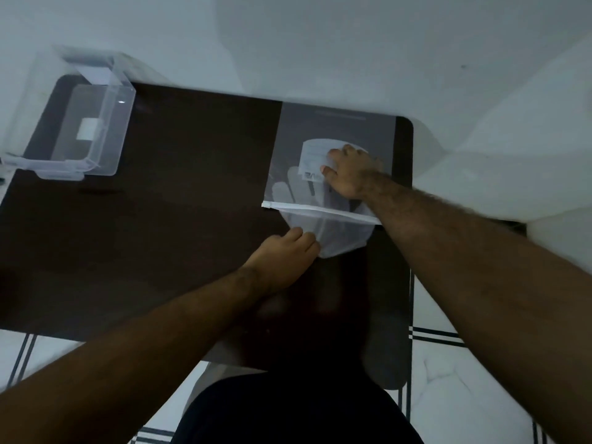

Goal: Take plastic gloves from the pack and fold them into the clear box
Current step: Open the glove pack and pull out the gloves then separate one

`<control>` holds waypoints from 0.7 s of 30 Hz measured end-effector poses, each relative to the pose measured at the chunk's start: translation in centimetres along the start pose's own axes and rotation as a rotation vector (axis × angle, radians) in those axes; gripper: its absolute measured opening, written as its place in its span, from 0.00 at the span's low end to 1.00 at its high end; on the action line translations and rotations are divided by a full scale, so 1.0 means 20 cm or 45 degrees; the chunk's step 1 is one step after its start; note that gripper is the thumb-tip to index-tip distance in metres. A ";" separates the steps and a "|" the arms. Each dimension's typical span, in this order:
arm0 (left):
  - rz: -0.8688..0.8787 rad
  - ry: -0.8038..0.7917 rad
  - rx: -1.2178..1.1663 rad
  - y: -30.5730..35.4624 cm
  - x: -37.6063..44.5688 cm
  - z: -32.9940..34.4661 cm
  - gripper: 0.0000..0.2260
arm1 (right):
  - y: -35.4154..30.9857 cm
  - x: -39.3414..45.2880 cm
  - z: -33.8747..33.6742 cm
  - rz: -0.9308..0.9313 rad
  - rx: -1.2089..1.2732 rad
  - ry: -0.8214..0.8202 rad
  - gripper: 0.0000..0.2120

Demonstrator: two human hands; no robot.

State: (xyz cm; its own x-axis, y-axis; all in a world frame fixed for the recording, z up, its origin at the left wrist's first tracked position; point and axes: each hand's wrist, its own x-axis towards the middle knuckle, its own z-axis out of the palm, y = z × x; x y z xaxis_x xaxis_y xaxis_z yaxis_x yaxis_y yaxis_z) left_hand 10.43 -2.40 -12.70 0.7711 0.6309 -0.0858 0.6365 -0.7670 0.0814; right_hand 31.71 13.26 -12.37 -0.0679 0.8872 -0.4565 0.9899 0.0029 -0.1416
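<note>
Glove [336, 237] sits half out of the pack [333, 161] mouth, right side of desk [160, 219]. Left hand [285, 254] pinches its near edge; right hand [350, 174] lies flat, fingers spread, pinning pack. Best: pull slow & low twd body, keep pack pinned so one sheet comes. Box [80, 129] far left, open. Pack label text too blurred to read.

The table [192, 187] is showing a dark, smooth, faintly glossy top; the clear box [93, 123] is looking like glossy hard plastic, the pack [333, 129] and gloves [339, 238] thin translucent film (slightly frosted).
</note>
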 end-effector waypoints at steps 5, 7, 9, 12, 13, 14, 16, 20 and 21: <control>-0.009 -0.055 -0.062 0.13 -0.20 0.07 0.17 | 0.00 -0.03 0.02 -0.032 -0.115 0.027 0.31; -0.046 -0.057 -0.091 0.16 -0.27 0.10 0.18 | -0.03 -0.05 0.03 -0.058 -0.161 0.139 0.30; -0.081 -0.058 -0.117 0.18 -0.34 0.10 0.17 | -0.07 -0.11 0.04 -0.094 -0.188 0.242 0.28; -0.101 -0.055 -0.145 0.21 -0.43 0.09 0.17 | -0.12 -0.19 0.08 -0.148 -0.133 0.349 0.22; -0.104 -0.054 -0.144 0.22 -0.46 0.09 0.17 | -0.13 -0.23 0.10 -0.159 -0.105 0.373 0.20; -0.106 -0.054 -0.138 0.22 -0.48 0.08 0.18 | -0.14 -0.26 0.12 -0.172 -0.084 0.397 0.19; -0.103 -0.051 -0.123 0.23 -0.53 0.08 0.18 | -0.14 -0.32 0.18 -0.205 -0.074 0.426 0.17; -0.071 -0.037 -0.096 0.26 -0.62 0.11 0.16 | -0.14 -0.38 0.26 -0.227 -0.125 0.428 0.18; -0.067 -0.043 -0.093 0.26 -0.65 0.12 0.17 | -0.14 -0.39 0.27 -0.217 -0.115 0.422 0.18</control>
State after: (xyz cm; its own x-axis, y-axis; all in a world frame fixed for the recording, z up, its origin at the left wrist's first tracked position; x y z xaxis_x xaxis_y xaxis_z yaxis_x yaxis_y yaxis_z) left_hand 3.73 -14.84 -13.49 0.7362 0.6650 -0.1255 0.6767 -0.7211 0.1483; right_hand 28.78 3.86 -13.16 -0.2033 0.9714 -0.1223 0.9758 0.1908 -0.1066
